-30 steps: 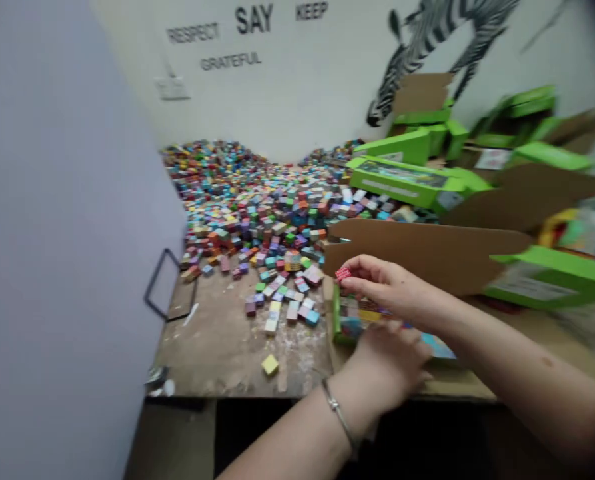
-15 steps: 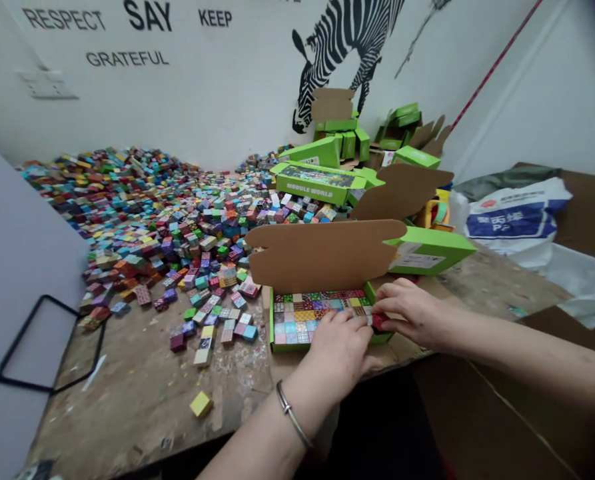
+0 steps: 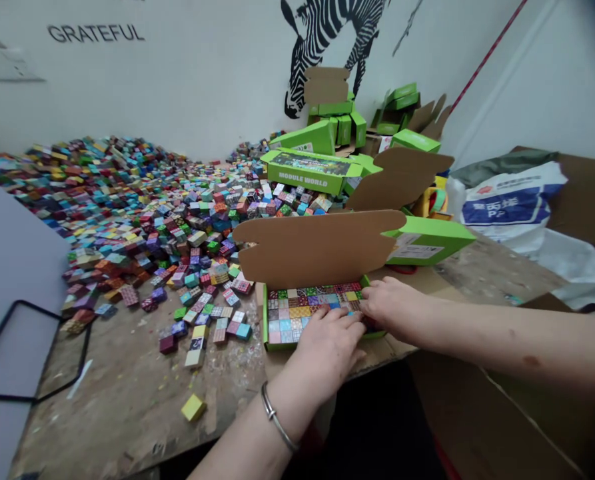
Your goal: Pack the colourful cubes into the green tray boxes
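Observation:
An open green cardboard box (image 3: 266, 330) lies in front of me with its brown lid (image 3: 322, 248) raised at the back. Rows of small patterned blocks (image 3: 290, 313) fill the part of it that shows. Over the front middle of these rows lies my left hand (image 3: 330, 339), its fingers outstretched on the blocks. My right hand (image 3: 390, 301) reaches into the box's right end, fingers bent down and close together. Dark red shows under that hand, but what its fingertips hold is hidden.
Loose blocks form a large heap (image 3: 142, 207) at the back left. One yellow block (image 3: 194, 407) lies near the front edge. More green boxes (image 3: 304, 172) stand behind the lid, and a white and blue sack (image 3: 512, 200) is at the right. A black wire frame (image 3: 34, 350) stands at left.
My right hand has moved inward over the box's right end, and the dark red block it held is now mostly hidden. My left hand stays on the blocks. The view has shifted slightly.

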The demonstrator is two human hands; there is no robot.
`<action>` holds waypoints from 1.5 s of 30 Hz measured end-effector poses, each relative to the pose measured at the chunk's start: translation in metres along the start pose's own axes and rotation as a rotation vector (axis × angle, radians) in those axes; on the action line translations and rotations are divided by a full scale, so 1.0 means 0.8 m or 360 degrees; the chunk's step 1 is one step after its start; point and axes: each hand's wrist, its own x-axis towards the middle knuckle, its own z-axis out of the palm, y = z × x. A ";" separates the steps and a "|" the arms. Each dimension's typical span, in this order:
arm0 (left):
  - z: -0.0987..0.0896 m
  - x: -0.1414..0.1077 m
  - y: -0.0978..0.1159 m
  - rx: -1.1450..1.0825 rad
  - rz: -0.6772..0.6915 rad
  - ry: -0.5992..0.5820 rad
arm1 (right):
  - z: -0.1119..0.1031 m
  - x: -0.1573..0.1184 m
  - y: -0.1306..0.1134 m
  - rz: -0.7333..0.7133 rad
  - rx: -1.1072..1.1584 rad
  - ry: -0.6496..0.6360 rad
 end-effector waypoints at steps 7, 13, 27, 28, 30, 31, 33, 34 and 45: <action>0.001 -0.004 -0.002 0.0006 0.0028 0.0027 | 0.037 0.000 0.015 -0.0104 0.0252 0.0196; -0.005 -0.005 0.000 0.0003 0.0024 0.0012 | 0.030 -0.005 0.024 -0.0199 0.0213 0.0227; 0.002 -0.007 -0.003 -0.0016 0.0038 0.0064 | 0.055 -0.013 0.028 -0.0211 0.0374 0.0389; 0.002 -0.007 -0.003 -0.0011 0.0035 0.0056 | 0.057 -0.014 0.030 -0.0202 0.0424 0.0438; 0.002 -0.007 -0.003 -0.0005 0.0036 0.0041 | 0.056 -0.014 0.030 -0.0152 0.0459 0.0495; 0.002 -0.007 -0.004 -0.0003 0.0038 0.0036 | 0.052 -0.013 0.029 -0.0122 0.0443 0.0487; 0.002 -0.006 -0.005 -0.0003 0.0035 0.0023 | 0.040 -0.009 0.022 -0.0051 0.0363 0.0385; 0.002 -0.005 -0.005 -0.0002 0.0032 0.0014 | 0.034 -0.007 0.017 -0.0015 0.0320 0.0318; -0.007 -0.005 0.000 0.0015 -0.0014 0.0000 | 0.052 -0.035 0.014 -0.0025 0.0564 0.0519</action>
